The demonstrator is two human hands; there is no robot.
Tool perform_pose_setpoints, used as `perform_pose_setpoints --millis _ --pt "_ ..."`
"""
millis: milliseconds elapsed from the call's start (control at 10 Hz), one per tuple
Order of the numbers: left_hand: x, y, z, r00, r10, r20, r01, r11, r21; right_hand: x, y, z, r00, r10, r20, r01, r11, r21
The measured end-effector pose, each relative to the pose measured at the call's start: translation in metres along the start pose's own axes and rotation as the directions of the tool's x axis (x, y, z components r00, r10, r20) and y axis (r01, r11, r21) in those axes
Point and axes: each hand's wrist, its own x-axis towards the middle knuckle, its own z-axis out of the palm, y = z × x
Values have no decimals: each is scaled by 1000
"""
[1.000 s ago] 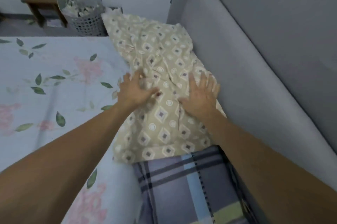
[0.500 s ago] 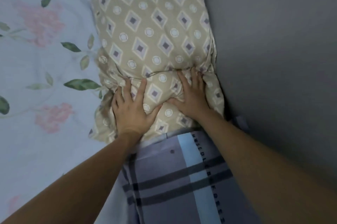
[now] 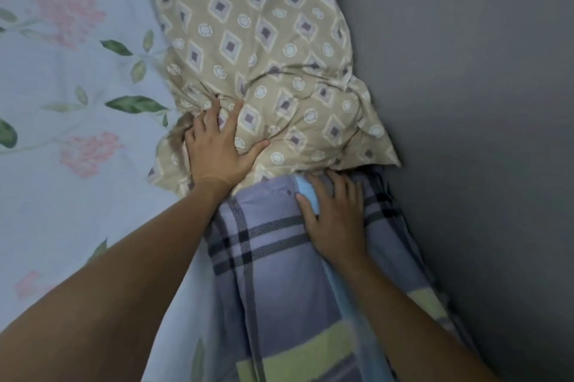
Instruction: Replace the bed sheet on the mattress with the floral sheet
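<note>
we see the floral sheet (image 3: 71, 120) spread over the left side of the bed, pale blue with pink blossoms and green leaves, lying mostly flat with a few soft folds; it reaches from the top edge of the view down past the left forearm; along the right side stands a grey padded headboard (image 3: 466, 133), and two pillows lie in a row between it and the open part of the sheet; the far one is a beige pillow (image 3: 264, 49) printed with diamonds and circles, its near end crumpled and bunched; the near one is a plaid pillow (image 3: 279, 282) in lilac with dark stripes and a yellow-green band, its far end tucked just under the beige one's edge; our left hand (image 3: 217, 151) lies on the near left corner of the beige pillow, fingers spread and pressed into the cloth, the tips sinking into the creases, not closed around anything; our right hand (image 3: 337, 220) lies flat on the far end of the plaid pillow, fingers stretched forward and apart, their tips touching the seam where the two pillows meet, gripping nothing; both forearms reach in bare from the bottom of the view.
</note>
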Motion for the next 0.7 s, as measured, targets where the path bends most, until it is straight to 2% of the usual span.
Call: perform_pose_setpoints --millis 100,200,300,400,500,700 --pt "-10 -1 -5 1000 -21 4 22 998 -67 13 4 30 989 5 -150 -14 998 -64" --pt "-27 4 -22 968 -38 249 123 934 -336 13 7 35 978 -36 -205 -8 977 -211" --pt "-53 10 -58 920 11 392 179 878 -444 10 -3 25 984 -23 -177 -34 949 -314" --pt "-103 16 -102 880 101 464 36 960 -277 -2 -20 1 990 27 -137 -67 952 -297" --pt "-158 11 -152 867 165 470 -52 969 -243 -32 -47 -48 996 20 -83 -37 976 -216" --pt "-221 17 -304 928 91 361 29 949 -314 -108 -118 -184 996 -30 -78 39 993 108"
